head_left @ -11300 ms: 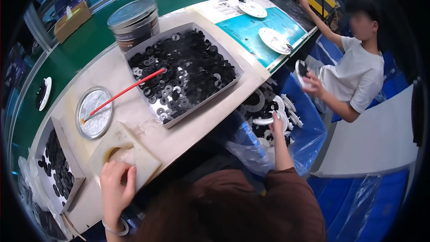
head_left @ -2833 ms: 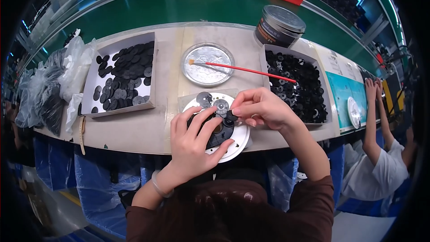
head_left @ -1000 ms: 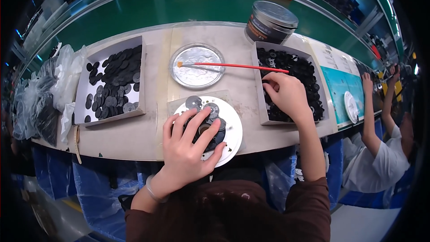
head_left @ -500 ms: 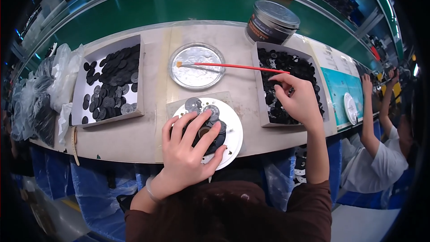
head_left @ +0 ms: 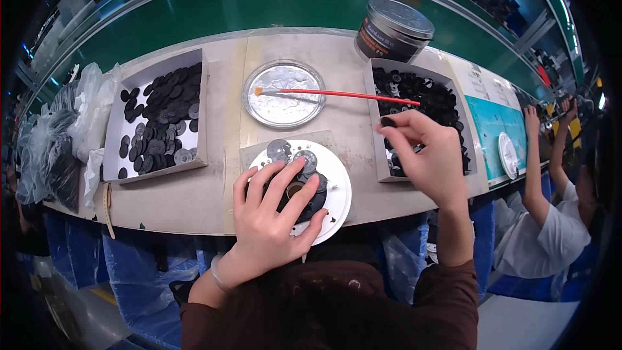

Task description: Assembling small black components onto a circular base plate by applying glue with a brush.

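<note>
My left hand (head_left: 269, 223) lies over a round white plate (head_left: 338, 201), fingers spread on the grey and black toothed discs that sit there. A brown-centred round hole shows between its fingers, and part of the discs is hidden under the palm. My right hand (head_left: 431, 155) is closed in a pinch at the near-left side of the right-hand box. Between thumb and fingertips it holds a small black round gear (head_left: 387, 122). Below the hand, a white box (head_left: 381, 170) holds many small black gear parts (head_left: 427, 100).
A red-handled brush (head_left: 350, 96) lies across a silver round lid (head_left: 285, 116) and the right box. Behind that box stands a metal tin (head_left: 392, 32). A white box (head_left: 165, 172) of black discs is at left, beside plastic bags (head_left: 91, 113). A co-worker's arm (head_left: 532, 162) shows at right.
My right hand has come out of the right box a little, down and to the left, and a small black gear now shows in its fingertips. My left hand stays put.
</note>
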Demonstrator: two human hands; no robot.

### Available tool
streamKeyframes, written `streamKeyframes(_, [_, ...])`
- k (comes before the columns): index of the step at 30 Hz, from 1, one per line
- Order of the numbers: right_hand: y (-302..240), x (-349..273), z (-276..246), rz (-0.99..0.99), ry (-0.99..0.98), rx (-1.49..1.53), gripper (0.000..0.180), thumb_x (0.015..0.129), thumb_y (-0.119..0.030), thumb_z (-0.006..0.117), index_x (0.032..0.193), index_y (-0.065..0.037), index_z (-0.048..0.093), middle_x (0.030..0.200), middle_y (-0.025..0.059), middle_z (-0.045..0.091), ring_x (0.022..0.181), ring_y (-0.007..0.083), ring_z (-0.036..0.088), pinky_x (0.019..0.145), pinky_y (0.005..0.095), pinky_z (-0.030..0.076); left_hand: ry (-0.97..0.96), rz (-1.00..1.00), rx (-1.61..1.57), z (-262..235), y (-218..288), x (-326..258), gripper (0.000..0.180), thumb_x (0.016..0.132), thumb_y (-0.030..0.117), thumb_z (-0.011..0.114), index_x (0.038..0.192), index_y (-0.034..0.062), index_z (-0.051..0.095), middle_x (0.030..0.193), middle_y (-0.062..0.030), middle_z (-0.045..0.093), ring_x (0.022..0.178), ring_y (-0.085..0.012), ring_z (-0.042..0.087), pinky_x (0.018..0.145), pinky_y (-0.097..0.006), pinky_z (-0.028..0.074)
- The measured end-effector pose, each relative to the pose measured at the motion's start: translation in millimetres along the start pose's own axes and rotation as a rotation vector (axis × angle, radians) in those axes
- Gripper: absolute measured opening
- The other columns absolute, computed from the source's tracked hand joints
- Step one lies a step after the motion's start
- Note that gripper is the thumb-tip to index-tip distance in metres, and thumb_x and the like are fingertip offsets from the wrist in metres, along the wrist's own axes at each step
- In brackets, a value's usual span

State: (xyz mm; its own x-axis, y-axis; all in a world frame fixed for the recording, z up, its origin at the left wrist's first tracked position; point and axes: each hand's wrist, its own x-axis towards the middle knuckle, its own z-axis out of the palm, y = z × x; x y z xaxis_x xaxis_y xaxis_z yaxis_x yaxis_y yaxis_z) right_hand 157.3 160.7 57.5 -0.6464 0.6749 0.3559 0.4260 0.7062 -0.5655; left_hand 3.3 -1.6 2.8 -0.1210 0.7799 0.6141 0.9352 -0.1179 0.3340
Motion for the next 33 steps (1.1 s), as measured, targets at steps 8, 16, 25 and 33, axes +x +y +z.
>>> streamKeyframes(8, [-17,27,19,0.021,-0.560,0.337,0.020,0.085,-0.014,0.054,0.072,0.001,0.058,0.060,0.0032,0.060,0.055,0.0068,0.056,0.050,0.0191,0.042,0.006,0.004,0.010,1,0,0,0.039,0.059,0.017,0.070,0.097,0.0082,0.064,0.111,-0.0112,0.056,0.099,-0.0293,0.050,0.087,-0.041,0.035])
streamKeyframes(16, [2,61,38,0.184,-1.210,0.504,0.025,0.087,-0.017,0.052,0.070,-0.001,0.060,0.054,0.0001,0.055,0.047,0.0052,0.049,0.045,0.0209,0.036,0.007,0.001,0.005,1,-1,-1,0.036,0.064,0.023,0.069,0.096,0.0080,0.064,0.111,-0.0107,0.056,0.099,-0.0278,0.051,0.088,-0.043,0.035])
streamKeyframes(25, [4,68,52,0.312,-1.262,0.599,0.024,0.085,-0.016,0.059,0.069,0.002,0.063,0.053,0.0045,0.058,0.039,0.0053,0.047,0.036,0.0178,0.033,0.013,0.009,0.008,2,-2,0,0.035,0.065,0.024,0.068,0.096,0.0081,0.064,0.111,-0.0102,0.056,0.099,-0.0272,0.051,0.087,-0.042,0.035])
streamKeyframes(33, [-13,72,39,0.283,-1.245,0.402,0.027,0.082,-0.021,0.064,0.068,0.002,0.065,0.055,0.0045,0.059,0.042,0.0065,0.052,0.039,0.0184,0.038,0.023,-0.003,-0.003,2,-1,0,0.035,0.063,0.020,0.069,0.095,0.0083,0.064,0.112,-0.0100,0.056,0.101,-0.0300,0.049,0.087,-0.042,0.035])
